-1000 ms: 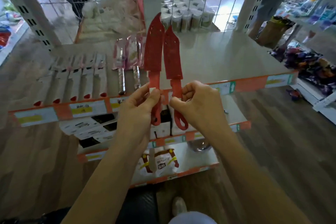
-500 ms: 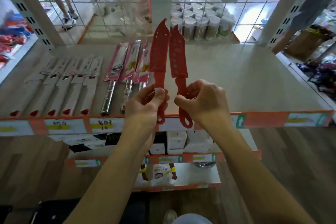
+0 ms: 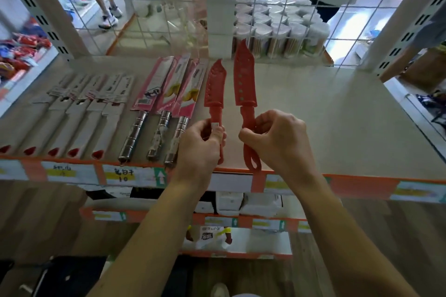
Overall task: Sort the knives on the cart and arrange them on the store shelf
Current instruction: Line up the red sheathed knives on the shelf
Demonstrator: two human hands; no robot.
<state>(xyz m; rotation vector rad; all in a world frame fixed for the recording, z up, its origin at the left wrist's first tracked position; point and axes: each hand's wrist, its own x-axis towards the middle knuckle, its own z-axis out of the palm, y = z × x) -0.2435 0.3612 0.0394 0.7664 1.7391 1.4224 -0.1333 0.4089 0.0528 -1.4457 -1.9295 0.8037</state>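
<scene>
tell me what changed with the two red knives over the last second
Both red knives came down toward the shelf; the left red knife now sits lower than the right red knife, beside the pink-packaged knives. Left hand and right hand keep their grip on the handles.

Two bare forearms, no sleeves

Both arms are uncovered from elbow to wrist, with no watch, ring or band on the left hand [image 3: 200,144] or the right hand [image 3: 277,140]; nails are short and plain, and a pale shoe tip [image 3: 220,290] shows at the bottom edge.
</scene>
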